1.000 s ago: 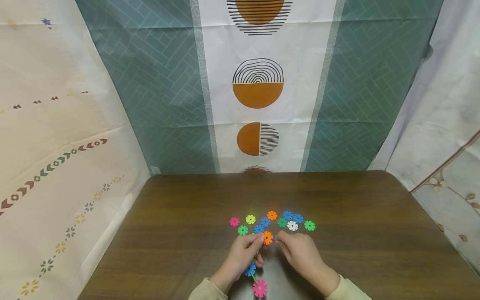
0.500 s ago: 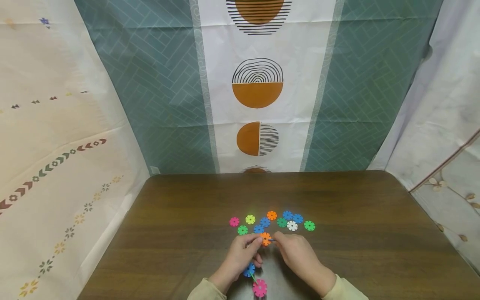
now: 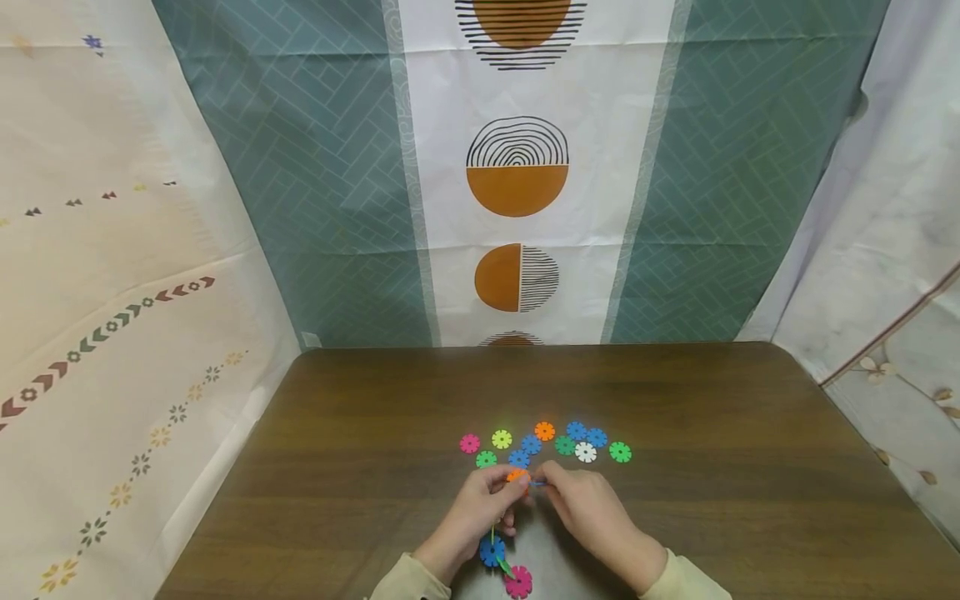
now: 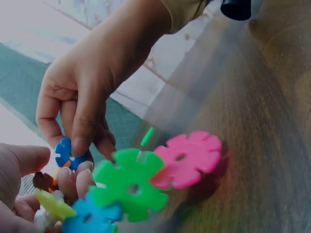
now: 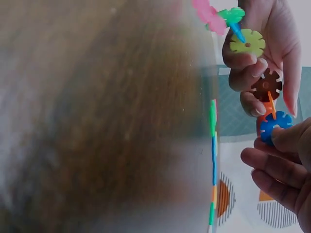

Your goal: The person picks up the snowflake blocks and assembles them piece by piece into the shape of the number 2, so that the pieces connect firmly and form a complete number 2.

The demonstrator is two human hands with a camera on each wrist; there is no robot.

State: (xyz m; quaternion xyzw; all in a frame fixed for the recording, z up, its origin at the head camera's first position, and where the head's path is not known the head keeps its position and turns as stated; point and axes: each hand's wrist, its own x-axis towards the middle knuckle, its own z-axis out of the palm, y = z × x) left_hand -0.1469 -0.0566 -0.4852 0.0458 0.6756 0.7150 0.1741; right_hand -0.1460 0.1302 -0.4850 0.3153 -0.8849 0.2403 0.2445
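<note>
A chain of slotted plastic snowflake discs hangs from my left hand (image 3: 476, 508). Its orange disc (image 3: 516, 476) sits between the left thumb and fingers. My right hand (image 3: 596, 504) pinches a blue disc (image 4: 62, 151) between thumb and forefinger, its edge meeting the orange one. Further along the chain, the right wrist view shows a brown disc (image 5: 267, 86) and a yellow disc (image 5: 248, 41) against the left fingers. Below the left hand dangle another blue disc (image 3: 492, 551), a green disc (image 4: 129, 186) and a pink disc (image 3: 519, 582) at the end.
Several loose discs lie on the brown table (image 3: 375, 500) just beyond the hands, among them a pink one (image 3: 469, 443), a white one (image 3: 586, 452) and a light green one (image 3: 620, 452). A patterned cloth (image 3: 345, 208) hangs behind the table's far edge.
The orange disc has shifted left and turned, now partly behind the left thumb. The right hand has followed a little leftward. The chain's hanging end has swung slightly down and left.
</note>
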